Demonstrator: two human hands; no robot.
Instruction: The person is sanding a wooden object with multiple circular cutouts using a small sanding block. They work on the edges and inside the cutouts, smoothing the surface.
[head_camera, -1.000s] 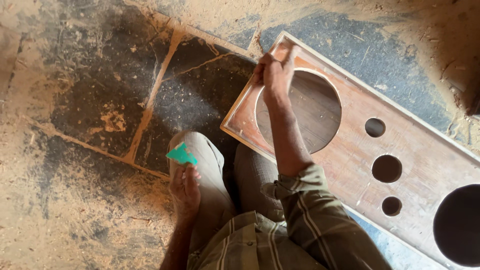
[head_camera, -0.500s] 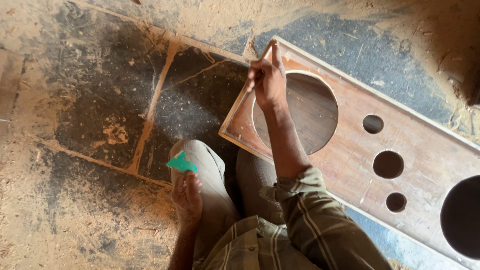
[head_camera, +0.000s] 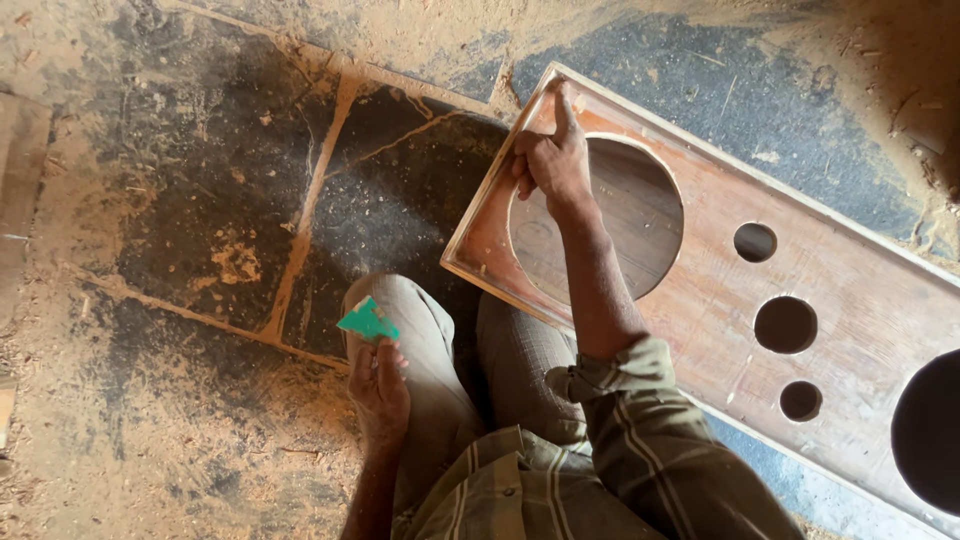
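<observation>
The left hand (head_camera: 378, 385) has a tight grip on a green scraper (head_camera: 367, 321). The right hand (head_camera: 552, 160), grip clenched, presses one finger on the wooden panel (head_camera: 700, 290).

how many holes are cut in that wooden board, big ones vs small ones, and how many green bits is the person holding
Wooden board: 1
Big round holes, one by the right hand and one cut off at the picture's right edge: 2
Small round holes: 3
Green scraper-like piece in the left hand: 1
Total: 7
</observation>
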